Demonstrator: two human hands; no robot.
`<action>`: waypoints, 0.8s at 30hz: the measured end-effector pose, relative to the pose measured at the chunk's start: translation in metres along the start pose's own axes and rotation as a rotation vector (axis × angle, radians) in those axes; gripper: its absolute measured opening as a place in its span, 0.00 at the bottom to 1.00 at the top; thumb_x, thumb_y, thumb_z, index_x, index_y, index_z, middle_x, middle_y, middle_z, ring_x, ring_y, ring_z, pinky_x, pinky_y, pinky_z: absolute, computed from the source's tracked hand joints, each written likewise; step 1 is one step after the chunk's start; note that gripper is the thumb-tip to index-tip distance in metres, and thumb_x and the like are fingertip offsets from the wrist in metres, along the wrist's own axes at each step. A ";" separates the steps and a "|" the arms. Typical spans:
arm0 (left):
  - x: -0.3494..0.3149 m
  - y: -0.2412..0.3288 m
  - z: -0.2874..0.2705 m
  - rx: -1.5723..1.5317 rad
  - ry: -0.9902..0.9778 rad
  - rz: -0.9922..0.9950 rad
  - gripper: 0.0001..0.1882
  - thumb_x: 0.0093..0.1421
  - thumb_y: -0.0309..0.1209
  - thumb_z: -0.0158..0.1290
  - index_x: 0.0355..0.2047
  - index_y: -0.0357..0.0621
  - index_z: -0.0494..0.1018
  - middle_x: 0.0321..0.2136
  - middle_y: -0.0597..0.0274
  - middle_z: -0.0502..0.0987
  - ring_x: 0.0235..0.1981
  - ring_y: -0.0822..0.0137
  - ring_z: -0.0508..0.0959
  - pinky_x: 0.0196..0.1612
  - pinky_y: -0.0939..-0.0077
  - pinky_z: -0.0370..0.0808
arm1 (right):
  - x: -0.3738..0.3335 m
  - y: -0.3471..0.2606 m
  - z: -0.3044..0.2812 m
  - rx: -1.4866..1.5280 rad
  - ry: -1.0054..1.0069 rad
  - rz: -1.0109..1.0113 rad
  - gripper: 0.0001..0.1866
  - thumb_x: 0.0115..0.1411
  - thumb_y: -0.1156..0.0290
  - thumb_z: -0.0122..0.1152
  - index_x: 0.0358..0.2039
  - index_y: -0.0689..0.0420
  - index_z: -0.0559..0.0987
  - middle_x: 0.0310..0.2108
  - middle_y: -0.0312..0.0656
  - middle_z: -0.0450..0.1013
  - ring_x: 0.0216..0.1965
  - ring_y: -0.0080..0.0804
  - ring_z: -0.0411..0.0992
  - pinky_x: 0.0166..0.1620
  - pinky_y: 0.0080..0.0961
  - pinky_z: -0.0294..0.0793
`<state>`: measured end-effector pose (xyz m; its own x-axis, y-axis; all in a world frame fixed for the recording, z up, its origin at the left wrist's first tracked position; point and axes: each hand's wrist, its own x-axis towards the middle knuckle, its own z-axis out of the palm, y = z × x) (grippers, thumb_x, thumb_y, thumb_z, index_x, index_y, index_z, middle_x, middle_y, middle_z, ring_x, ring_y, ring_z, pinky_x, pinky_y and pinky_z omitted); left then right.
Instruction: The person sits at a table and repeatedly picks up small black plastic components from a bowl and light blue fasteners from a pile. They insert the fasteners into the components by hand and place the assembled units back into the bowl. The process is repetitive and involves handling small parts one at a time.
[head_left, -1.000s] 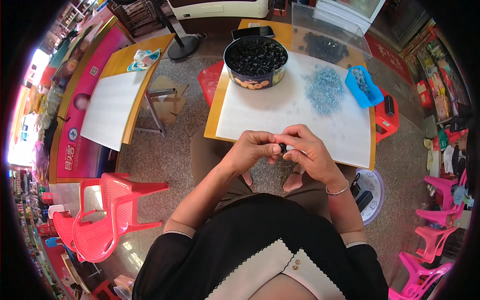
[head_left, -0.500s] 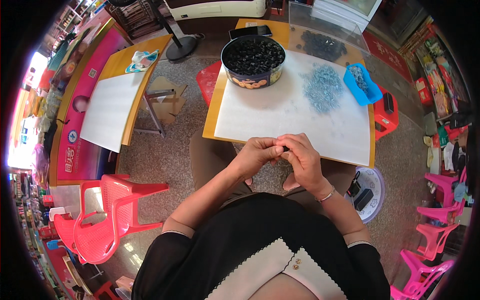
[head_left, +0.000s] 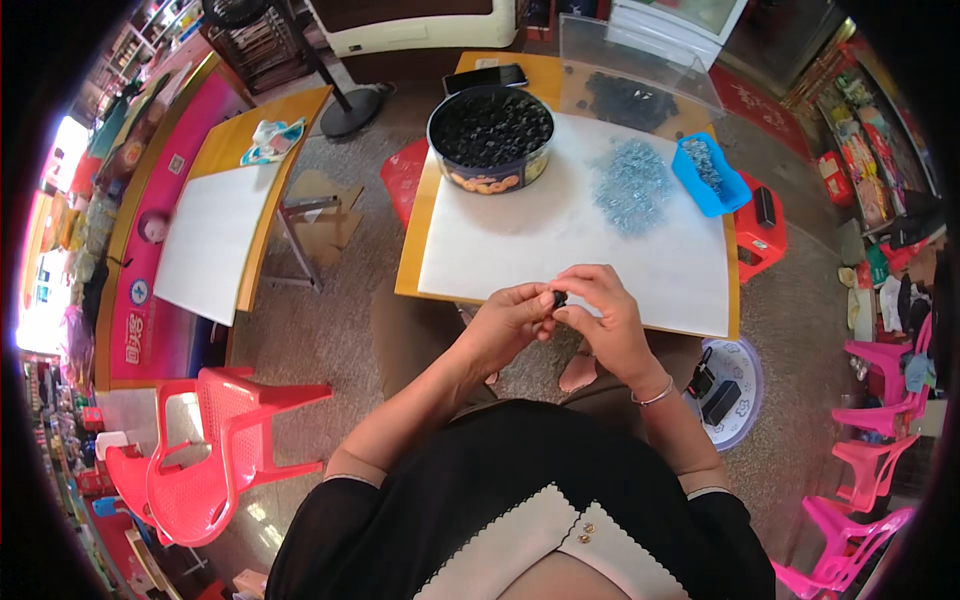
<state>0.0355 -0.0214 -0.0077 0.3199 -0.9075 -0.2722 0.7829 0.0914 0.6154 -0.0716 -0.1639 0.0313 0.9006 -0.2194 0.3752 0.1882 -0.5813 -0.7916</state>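
Close to the table's front edge, my left hand pinches a small black part between thumb and fingers. My right hand, a bracelet at its wrist, closes its thumb and forefinger at the other side of that part. Its exact kind is too small to tell. Ahead of the hands, a round tub full of small black pieces stands on the white-covered tabletop. Right of it spreads a pile of small silvery-blue metal pieces. A blue plastic tray beside them contains similar pieces.
A dark phone lies behind the tub. More black pieces lie near a clear plastic panel at the far right. A red stool stands right of the table; a pink chair stands left. A basin sits on the floor.
The view has shifted slightly. My fingers have turned a little around the small black part, which now shows more between them. The tub, pile and tray stay in place on the table.
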 end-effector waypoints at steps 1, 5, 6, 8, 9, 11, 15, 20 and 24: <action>0.001 0.000 -0.001 0.028 0.014 0.001 0.11 0.62 0.33 0.51 0.39 0.38 0.71 0.28 0.65 0.73 0.28 0.76 0.70 0.32 0.83 0.67 | 0.002 0.000 -0.002 -0.048 -0.031 0.002 0.14 0.49 0.76 0.61 0.39 0.57 0.77 0.40 0.41 0.69 0.44 0.37 0.66 0.45 0.29 0.68; 0.002 0.009 0.008 0.079 0.092 0.006 0.16 0.62 0.34 0.50 0.45 0.35 0.68 0.32 0.63 0.73 0.29 0.76 0.70 0.33 0.83 0.69 | 0.025 0.006 -0.018 -0.162 -0.089 -0.030 0.13 0.51 0.74 0.60 0.40 0.59 0.77 0.38 0.41 0.71 0.39 0.32 0.69 0.44 0.25 0.68; 0.001 0.011 0.011 0.077 0.123 0.015 0.17 0.62 0.34 0.50 0.47 0.35 0.68 0.33 0.62 0.73 0.29 0.75 0.71 0.33 0.83 0.69 | 0.037 0.015 -0.025 -0.119 -0.069 0.014 0.13 0.52 0.73 0.60 0.40 0.59 0.77 0.36 0.41 0.72 0.38 0.31 0.70 0.43 0.25 0.69; 0.003 0.011 0.008 0.085 0.123 0.009 0.18 0.63 0.34 0.49 0.49 0.35 0.66 0.35 0.61 0.73 0.29 0.75 0.71 0.33 0.83 0.70 | 0.069 0.036 -0.041 -0.100 0.049 0.098 0.12 0.55 0.72 0.58 0.40 0.60 0.77 0.30 0.38 0.73 0.30 0.26 0.70 0.38 0.23 0.70; 0.005 0.010 0.006 0.090 0.122 0.006 0.19 0.63 0.35 0.48 0.50 0.35 0.66 0.35 0.61 0.74 0.29 0.74 0.72 0.32 0.83 0.71 | 0.089 0.058 -0.053 -0.023 0.151 0.173 0.12 0.55 0.73 0.58 0.40 0.61 0.77 0.28 0.35 0.73 0.28 0.21 0.69 0.34 0.19 0.70; 0.006 0.008 -0.001 0.106 0.124 -0.024 0.19 0.63 0.35 0.48 0.49 0.35 0.66 0.35 0.62 0.73 0.30 0.75 0.71 0.33 0.83 0.70 | 0.139 0.096 -0.088 -0.099 0.293 0.214 0.14 0.52 0.69 0.60 0.39 0.59 0.78 0.27 0.40 0.77 0.29 0.22 0.73 0.32 0.22 0.71; 0.001 0.006 -0.011 0.095 0.140 -0.032 0.16 0.63 0.35 0.49 0.46 0.36 0.68 0.33 0.65 0.73 0.29 0.77 0.71 0.33 0.85 0.70 | 0.230 0.152 -0.147 -0.316 0.404 0.283 0.19 0.50 0.66 0.61 0.42 0.59 0.78 0.31 0.46 0.77 0.32 0.34 0.76 0.36 0.28 0.72; 0.002 0.005 -0.016 0.055 0.151 -0.039 0.16 0.63 0.33 0.49 0.45 0.34 0.68 0.31 0.64 0.73 0.28 0.75 0.72 0.31 0.84 0.71 | 0.262 0.191 -0.170 -0.561 0.543 0.233 0.20 0.49 0.64 0.60 0.42 0.60 0.78 0.38 0.49 0.76 0.41 0.43 0.73 0.47 0.34 0.70; 0.004 0.004 -0.019 0.042 0.163 -0.044 0.15 0.63 0.33 0.49 0.45 0.35 0.69 0.31 0.64 0.73 0.28 0.76 0.71 0.32 0.83 0.70 | 0.238 0.152 -0.106 -0.517 0.342 0.042 0.15 0.48 0.66 0.60 0.37 0.58 0.80 0.36 0.48 0.75 0.41 0.43 0.73 0.46 0.33 0.70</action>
<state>0.0499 -0.0166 -0.0201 0.3710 -0.8316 -0.4133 0.7760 0.0331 0.6299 0.1296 -0.3872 0.0515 0.7102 -0.4391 0.5502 -0.1354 -0.8522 -0.5054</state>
